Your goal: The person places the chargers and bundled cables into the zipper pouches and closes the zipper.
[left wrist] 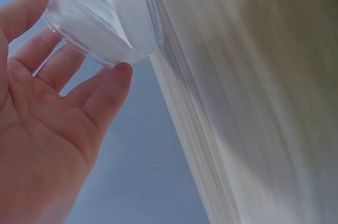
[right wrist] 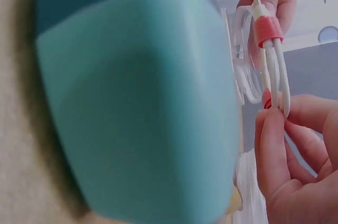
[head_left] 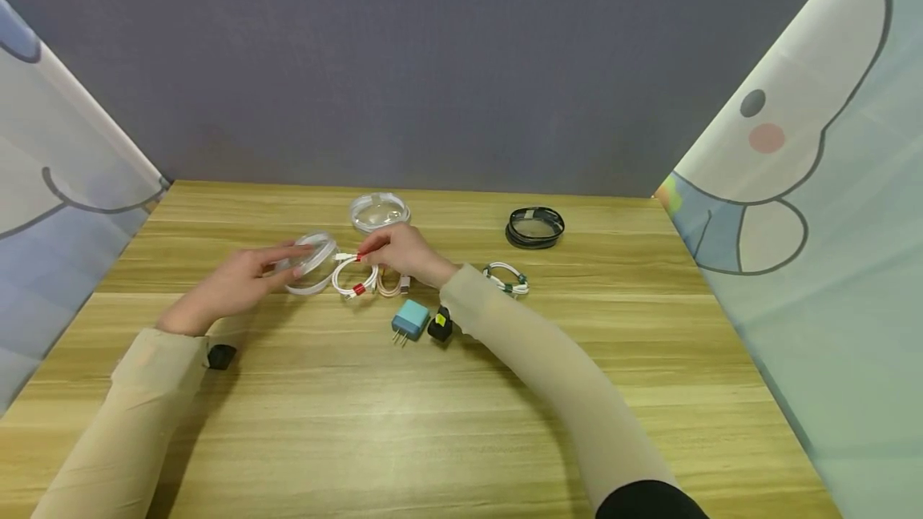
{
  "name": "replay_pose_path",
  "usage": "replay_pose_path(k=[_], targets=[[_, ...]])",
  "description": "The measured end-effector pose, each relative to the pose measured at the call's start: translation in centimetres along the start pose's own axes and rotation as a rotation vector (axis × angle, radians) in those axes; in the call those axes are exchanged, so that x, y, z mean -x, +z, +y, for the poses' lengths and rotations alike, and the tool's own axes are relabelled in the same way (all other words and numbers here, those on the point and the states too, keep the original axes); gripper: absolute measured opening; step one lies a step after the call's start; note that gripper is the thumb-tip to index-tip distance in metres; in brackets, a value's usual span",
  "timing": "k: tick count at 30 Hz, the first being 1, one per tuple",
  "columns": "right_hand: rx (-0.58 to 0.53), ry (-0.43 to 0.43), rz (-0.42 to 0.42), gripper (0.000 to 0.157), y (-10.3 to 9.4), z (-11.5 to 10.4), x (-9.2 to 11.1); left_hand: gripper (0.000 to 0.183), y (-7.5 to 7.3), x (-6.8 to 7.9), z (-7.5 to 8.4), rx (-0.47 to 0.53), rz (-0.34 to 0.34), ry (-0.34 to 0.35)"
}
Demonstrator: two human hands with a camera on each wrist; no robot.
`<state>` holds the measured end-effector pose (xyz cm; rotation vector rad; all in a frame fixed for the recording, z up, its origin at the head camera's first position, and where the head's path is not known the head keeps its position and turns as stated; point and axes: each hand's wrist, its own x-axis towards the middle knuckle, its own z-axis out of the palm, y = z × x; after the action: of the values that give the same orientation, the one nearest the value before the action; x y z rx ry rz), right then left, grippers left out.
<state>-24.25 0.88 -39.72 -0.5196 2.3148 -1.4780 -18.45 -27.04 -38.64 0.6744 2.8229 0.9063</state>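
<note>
With thumb and fingers my left hand (head_left: pixel 241 283) holds the raised part of a clear round plastic case (head_left: pixel 312 267), which stands open at the left. In the left wrist view the case's two halves (left wrist: pixel 84 26) spread apart like a hinged shell. Pinched in my right hand (head_left: pixel 405 253) is a coiled white charging cable (head_left: pixel 336 279) bound with red ties; the right wrist view shows the thumb and a finger on the white strands (right wrist: pixel 274 71). The cable hangs just right of the case.
Behind lie a coiled white cable (head_left: pixel 380 213) and a coiled black cable (head_left: pixel 534 228). A beige cable (head_left: pixel 389 287), a blue plug adapter (head_left: pixel 410 319) and a black adapter (head_left: pixel 440 327) sit near my right wrist. Right of my sleeve is a white cable with green ties (head_left: pixel 509 279).
</note>
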Motion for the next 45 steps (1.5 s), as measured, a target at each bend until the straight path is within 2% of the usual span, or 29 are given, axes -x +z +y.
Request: replay_pose_path(k=[4, 12, 18, 25, 30, 33, 37, 42, 45], targets=[[-0.029, 0.029, 0.014, 0.006, 0.3, -0.1, 0.0, 0.046, 0.1, 0.0, 0.3, 0.053, -0.004, -0.028], [-0.079, 0.103, 0.04, 0.004, 0.9, -0.8, 0.0, 0.046, 0.6, -0.1, 0.8, 0.086, -0.007, -0.009], [-0.164, 0.147, 0.052, 0.004, 1.3, -1.5, -0.3, 0.045, 0.7, -0.1, 1.4, 0.128, -0.023, 0.001], [-0.213, 0.18, 0.109, 0.007, 2.0, -1.5, -0.7, 0.043, 1.1, -0.1, 1.5, 0.188, -0.044, 0.008], [-0.244, 0.185, 0.102, 0.011, 2.3, -1.3, -0.7, 0.042, 1.3, -0.3, 1.2, 0.208, -0.043, 0.022], [-0.218, 0.172, 0.084, 0.015, 2.2, -1.0, -0.6, 0.042, 1.3, -0.3, 1.1, 0.205, -0.039, 0.032], [-0.085, 0.141, 0.072, 0.019, 1.9, -0.8, -0.6, 0.043, 1.3, -0.3, 1.1, 0.211, -0.044, 0.027], [0.063, 0.099, 0.068, 0.015, 2.0, -0.8, -0.3, 0.043, 1.3, -0.3, 1.1, 0.22, -0.053, 0.017], [0.103, 0.094, 0.076, 0.015, 2.0, -0.9, -0.2, 0.043, 1.3, -0.4, 1.0, 0.215, -0.052, 0.019]])
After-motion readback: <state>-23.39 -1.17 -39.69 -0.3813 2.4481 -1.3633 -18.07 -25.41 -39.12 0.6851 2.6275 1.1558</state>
